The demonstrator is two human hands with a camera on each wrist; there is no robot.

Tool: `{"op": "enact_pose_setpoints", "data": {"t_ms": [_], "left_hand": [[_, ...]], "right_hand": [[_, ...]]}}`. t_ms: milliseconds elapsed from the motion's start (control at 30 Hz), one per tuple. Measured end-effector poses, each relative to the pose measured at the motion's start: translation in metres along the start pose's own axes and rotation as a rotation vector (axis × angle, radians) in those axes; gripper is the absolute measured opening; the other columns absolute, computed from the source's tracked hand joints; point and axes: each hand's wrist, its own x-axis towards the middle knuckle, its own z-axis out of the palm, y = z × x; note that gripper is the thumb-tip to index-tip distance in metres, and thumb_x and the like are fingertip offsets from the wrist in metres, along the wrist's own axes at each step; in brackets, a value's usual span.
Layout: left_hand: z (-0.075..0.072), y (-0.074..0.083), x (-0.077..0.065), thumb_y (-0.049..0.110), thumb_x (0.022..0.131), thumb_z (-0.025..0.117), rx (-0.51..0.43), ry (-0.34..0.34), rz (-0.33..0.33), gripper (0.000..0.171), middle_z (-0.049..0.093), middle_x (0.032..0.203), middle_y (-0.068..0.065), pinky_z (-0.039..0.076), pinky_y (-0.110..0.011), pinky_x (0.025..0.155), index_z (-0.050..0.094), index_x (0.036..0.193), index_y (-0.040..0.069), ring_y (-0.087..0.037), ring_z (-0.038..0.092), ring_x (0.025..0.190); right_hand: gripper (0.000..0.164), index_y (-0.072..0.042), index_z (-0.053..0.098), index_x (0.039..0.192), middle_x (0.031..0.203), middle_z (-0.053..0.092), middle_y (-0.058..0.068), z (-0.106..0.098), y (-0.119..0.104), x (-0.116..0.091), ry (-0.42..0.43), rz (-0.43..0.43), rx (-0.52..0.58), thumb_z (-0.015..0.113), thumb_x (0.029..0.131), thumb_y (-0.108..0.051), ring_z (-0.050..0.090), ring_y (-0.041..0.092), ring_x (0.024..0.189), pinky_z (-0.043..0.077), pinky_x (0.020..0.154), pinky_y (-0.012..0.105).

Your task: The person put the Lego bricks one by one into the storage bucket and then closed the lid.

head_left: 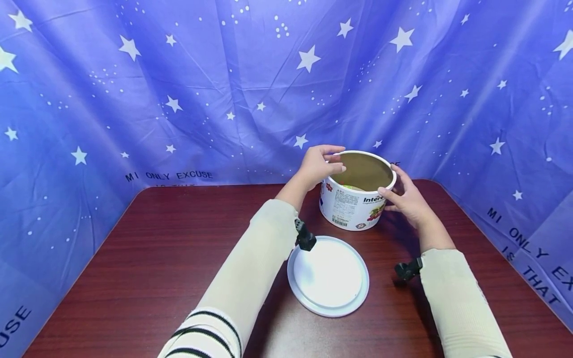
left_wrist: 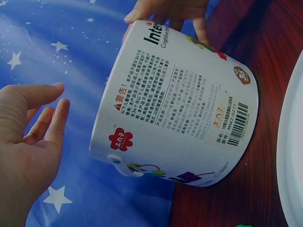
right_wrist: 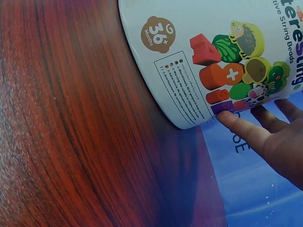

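A round white bucket [head_left: 344, 206] printed with string-bead pictures and text stands on the far part of the table, its top uncovered. My right hand [head_left: 407, 199] holds it at the right, thumb at the front rim and fingers along the side. In the right wrist view, a fingertip of the right hand [right_wrist: 274, 137] touches the printed wall. My left hand [head_left: 320, 166] is by the left rim; the left wrist view shows this hand [left_wrist: 35, 137] apart from the bucket [left_wrist: 175, 104], fingers loosely bent around nothing. Something pale green shows inside; most of the interior is hidden.
A white round lid [head_left: 329, 276] lies flat on the dark red wooden table [head_left: 192, 248], in front of the bucket and between the forearms. A blue star-printed curtain [head_left: 250, 89] hangs behind the table and along both sides.
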Motion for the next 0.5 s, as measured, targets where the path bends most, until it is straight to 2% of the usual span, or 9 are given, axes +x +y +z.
{"op": "enact_pose_setpoints", "data": {"t_ms": [200,367,500], "left_hand": [[-0.002,-0.002,-0.008,-0.003,0.076,0.079,0.063,0.011,0.067,0.042,0.070,0.111,-0.012,0.054,-0.026,0.082,0.071,0.116,0.006,-0.019,0.065,0.107],[-0.009,-0.006,-0.016,0.000,0.076,0.081,0.135,-0.020,0.106,0.043,0.071,0.109,-0.007,0.054,-0.025,0.080,0.071,0.117,0.008,-0.016,0.064,0.105],[-0.016,-0.010,-0.023,0.002,0.076,0.081,0.156,-0.045,0.116,0.044,0.071,0.108,-0.007,0.054,-0.024,0.080,0.071,0.118,0.008,-0.016,0.064,0.105]], "right_hand": [[0.084,-0.022,0.005,0.158,0.158,0.012,0.023,0.000,-0.002,-0.001,0.002,-0.003,-0.006,0.061,0.096,-0.017,0.041,0.023,0.121,0.057,0.070,0.036],[0.083,-0.022,0.005,0.158,0.158,0.013,0.023,0.001,-0.002,-0.001,0.004,-0.004,-0.003,0.060,0.096,-0.016,0.043,0.019,0.118,0.057,0.070,0.035],[0.083,-0.022,0.006,0.158,0.157,0.013,0.025,0.000,0.000,0.000,0.006,-0.004,-0.001,0.061,0.096,-0.016,0.043,0.018,0.117,0.057,0.070,0.036]]}}
